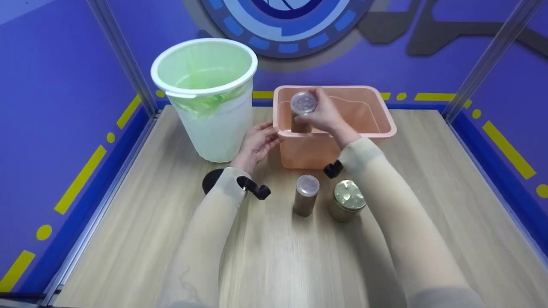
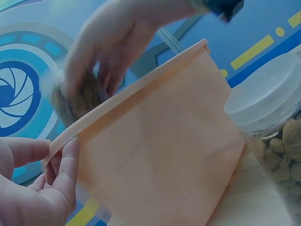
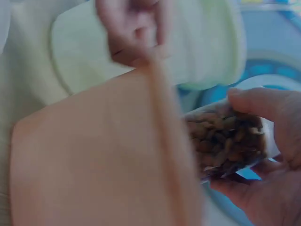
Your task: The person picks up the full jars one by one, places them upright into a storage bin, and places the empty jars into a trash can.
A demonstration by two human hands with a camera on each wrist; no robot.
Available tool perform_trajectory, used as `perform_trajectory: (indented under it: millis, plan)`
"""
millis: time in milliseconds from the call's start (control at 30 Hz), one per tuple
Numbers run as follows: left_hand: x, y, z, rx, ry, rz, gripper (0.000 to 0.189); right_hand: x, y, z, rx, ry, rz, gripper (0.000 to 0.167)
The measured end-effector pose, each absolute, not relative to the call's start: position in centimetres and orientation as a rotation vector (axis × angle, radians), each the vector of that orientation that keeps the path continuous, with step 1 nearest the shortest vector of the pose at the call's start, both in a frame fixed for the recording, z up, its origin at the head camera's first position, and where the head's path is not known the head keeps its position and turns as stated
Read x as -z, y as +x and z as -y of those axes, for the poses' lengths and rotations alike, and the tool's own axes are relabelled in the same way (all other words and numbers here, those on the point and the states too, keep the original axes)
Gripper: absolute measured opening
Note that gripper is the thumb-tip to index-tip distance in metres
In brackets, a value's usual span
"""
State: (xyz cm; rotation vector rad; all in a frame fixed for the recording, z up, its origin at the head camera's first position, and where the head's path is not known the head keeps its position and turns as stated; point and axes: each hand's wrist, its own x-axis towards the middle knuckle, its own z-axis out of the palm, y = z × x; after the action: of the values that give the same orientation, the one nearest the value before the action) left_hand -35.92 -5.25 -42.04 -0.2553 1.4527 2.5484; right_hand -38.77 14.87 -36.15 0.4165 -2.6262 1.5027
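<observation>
My right hand (image 1: 324,112) grips a clear jar (image 3: 225,141) of brown nuts around its upper part. That jar is upright, its lower part inside the left end of a pink plastic bin (image 1: 310,154). At the bin's front left corner, my left hand (image 1: 258,143) pinches the rim, thumb on one side and fingers on the other, as the left wrist view shows. A second jar (image 1: 305,203) with a whitish lid stands on the table in front of the bin; almond-like nuts fill it. Beside it, near my right forearm, is a squat can (image 1: 346,205) with a shiny gold lid.
A tall white bin (image 1: 222,124) with a green liner stands left of the pink one. Something round and black (image 1: 210,181) is partly hidden by my left forearm. Blue printed panels (image 1: 64,107) border the wooden table (image 1: 265,256) on the left, back and right.
</observation>
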Motion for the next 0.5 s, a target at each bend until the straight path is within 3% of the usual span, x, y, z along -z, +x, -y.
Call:
perform_trajectory:
  millis: [200,500]
  plan:
    - [42.3,-35.9,5.1,-2.539,-0.273,-1.438,0.046,38.0,-39.9,-13.6,-1.241,0.467,3.010,0.074]
    - [42.0,-35.7,5.3,-2.537,-0.290,-1.448,0.045,37.4,-41.0,-12.9,-1.084,0.361,3.350,0.060]
